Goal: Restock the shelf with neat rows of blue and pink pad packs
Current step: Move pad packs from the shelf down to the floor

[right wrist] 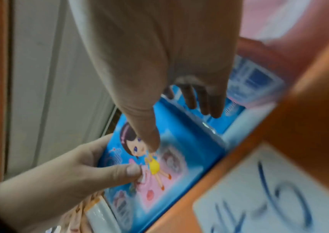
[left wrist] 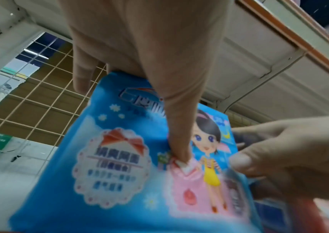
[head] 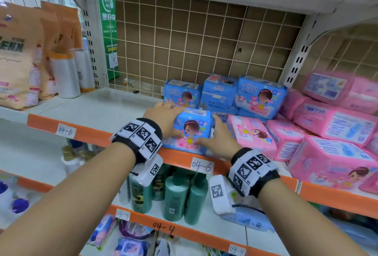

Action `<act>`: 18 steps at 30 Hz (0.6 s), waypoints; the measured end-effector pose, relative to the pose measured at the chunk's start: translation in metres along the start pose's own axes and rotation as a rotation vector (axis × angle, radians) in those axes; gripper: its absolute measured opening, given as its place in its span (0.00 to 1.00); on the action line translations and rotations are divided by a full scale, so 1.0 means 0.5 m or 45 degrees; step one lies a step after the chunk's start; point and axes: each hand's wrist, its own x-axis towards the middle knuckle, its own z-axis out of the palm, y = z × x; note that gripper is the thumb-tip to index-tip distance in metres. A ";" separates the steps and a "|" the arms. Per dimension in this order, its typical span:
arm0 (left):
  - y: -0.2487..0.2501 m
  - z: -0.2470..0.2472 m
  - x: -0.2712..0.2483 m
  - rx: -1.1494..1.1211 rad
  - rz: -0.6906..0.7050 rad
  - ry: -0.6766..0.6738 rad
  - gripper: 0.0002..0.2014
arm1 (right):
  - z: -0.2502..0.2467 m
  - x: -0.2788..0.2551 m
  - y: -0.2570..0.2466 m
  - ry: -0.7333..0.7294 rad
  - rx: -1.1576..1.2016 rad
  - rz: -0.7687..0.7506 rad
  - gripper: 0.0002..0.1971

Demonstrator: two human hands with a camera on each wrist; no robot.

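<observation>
Blue plastic wrap fills the nearest ground: a blue pad pack [head: 192, 131] stands at the orange front lip of the shelf [head: 92, 110], printed face outward, probably so the front row reads neatly. The left hand [head: 163, 116] clasps its left end, fingers curled over the top and thumb on the face; the right hand [head: 214, 137] clasps the right end, thumb in front — a two-sided hold that suits squaring a soft pack. At three o'clock lie the pink pad packs [head: 327, 133], heaped and tilted, not yet in rows. At twelve o'clock, further back, more blue packs [head: 245, 96] stand, some leaning. Beyond them is a wire grid [head: 194, 41]. Both wrist views are blurred, and the right fingers behind the pack are mostly hidden.
</observation>
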 end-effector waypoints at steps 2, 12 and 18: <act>-0.007 0.011 0.014 0.074 -0.071 -0.013 0.39 | -0.032 0.014 -0.006 0.001 -0.208 0.050 0.42; 0.009 0.054 0.029 -0.019 -0.305 0.056 0.35 | -0.142 0.198 -0.086 0.394 -0.578 0.434 0.44; 0.011 0.057 0.035 -0.002 -0.349 0.058 0.35 | -0.111 0.282 -0.099 0.313 -0.864 0.510 0.55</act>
